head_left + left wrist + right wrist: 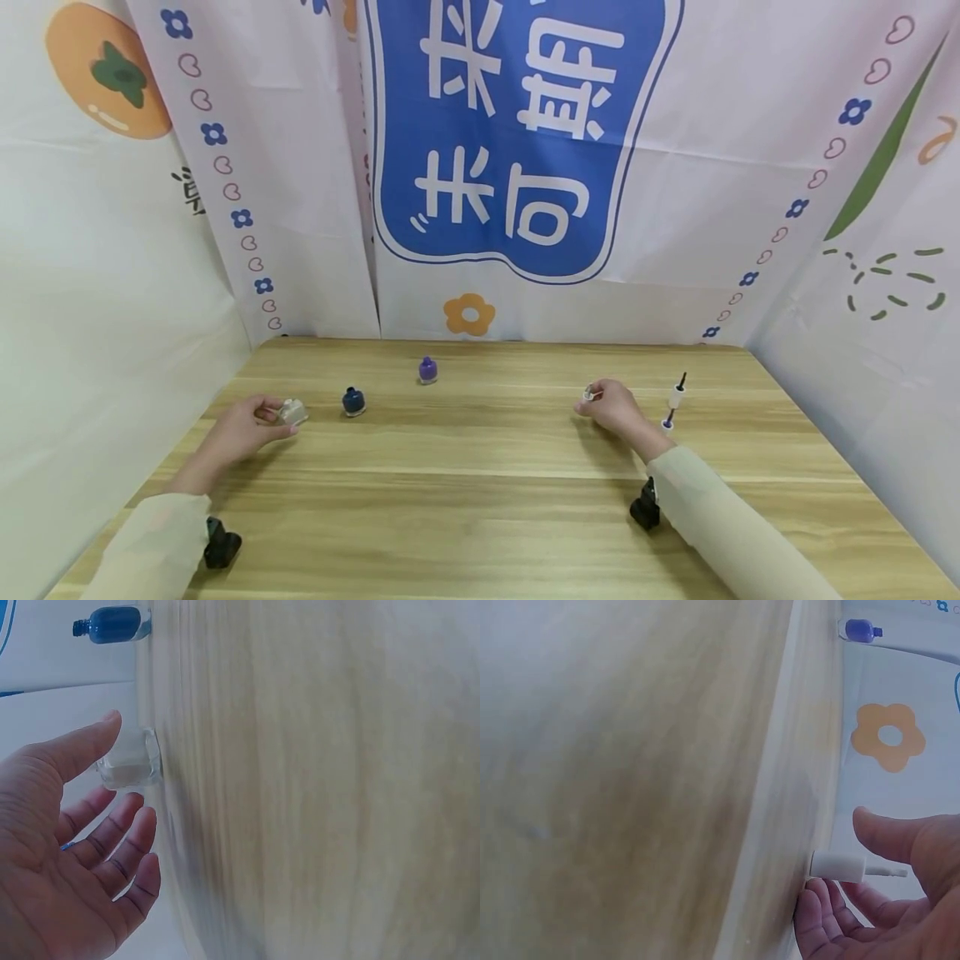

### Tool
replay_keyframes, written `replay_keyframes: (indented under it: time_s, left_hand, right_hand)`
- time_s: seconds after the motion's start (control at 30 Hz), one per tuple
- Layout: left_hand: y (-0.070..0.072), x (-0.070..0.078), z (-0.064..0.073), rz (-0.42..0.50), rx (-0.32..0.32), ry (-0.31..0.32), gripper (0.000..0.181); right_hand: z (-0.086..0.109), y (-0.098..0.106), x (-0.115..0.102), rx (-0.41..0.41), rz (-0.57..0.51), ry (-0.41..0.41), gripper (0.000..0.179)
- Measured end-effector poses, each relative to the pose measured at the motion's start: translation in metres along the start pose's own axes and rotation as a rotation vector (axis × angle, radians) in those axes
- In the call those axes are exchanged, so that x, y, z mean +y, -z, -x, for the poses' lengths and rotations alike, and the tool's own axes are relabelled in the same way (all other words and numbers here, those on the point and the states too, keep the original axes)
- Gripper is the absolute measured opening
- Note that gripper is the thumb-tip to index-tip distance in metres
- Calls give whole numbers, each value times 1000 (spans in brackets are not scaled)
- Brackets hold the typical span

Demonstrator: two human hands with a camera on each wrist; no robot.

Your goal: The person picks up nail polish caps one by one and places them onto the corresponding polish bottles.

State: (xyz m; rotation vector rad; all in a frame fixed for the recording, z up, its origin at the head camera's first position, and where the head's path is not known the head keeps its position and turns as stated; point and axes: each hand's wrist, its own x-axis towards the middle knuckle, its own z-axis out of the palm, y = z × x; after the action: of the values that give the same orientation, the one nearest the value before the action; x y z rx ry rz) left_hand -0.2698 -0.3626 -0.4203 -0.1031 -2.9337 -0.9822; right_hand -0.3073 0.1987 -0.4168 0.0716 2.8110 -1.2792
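At the table's left, a clear nail polish bottle with pale contents (294, 412) stands between the thumb and fingers of my left hand (242, 429). In the left wrist view those fingers are loosely spread beside the bottle (129, 761); whether they touch it I cannot tell. On the right, a white nail polish cap (838, 866) stands on the table with its pale brush pointing up. My right hand (617, 407) is around this cap, its thumb held apart from it and its fingers close along the other side.
A dark blue nail polish bottle (353, 403) and a purple one (427, 372) stand uncapped toward the back left. Two white caps, one with a black brush (677, 397) and one with a dark bluish brush (667, 423), stand beyond my right forearm. Printed cloth surrounds the wooden table (465, 492).
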Motion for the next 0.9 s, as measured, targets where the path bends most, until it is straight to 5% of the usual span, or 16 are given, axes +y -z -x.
replay_keyframes:
  time_s: [0.5,0.9]
  left_hand:
    - [-7,-2,-8,-38,2,7,61]
    - [-7,4,-8,-54,20,29,41]
  right_hand:
    - [-7,-2,4,11,32,-7,20]
    - [-10,-2,6,29,33,10,20]
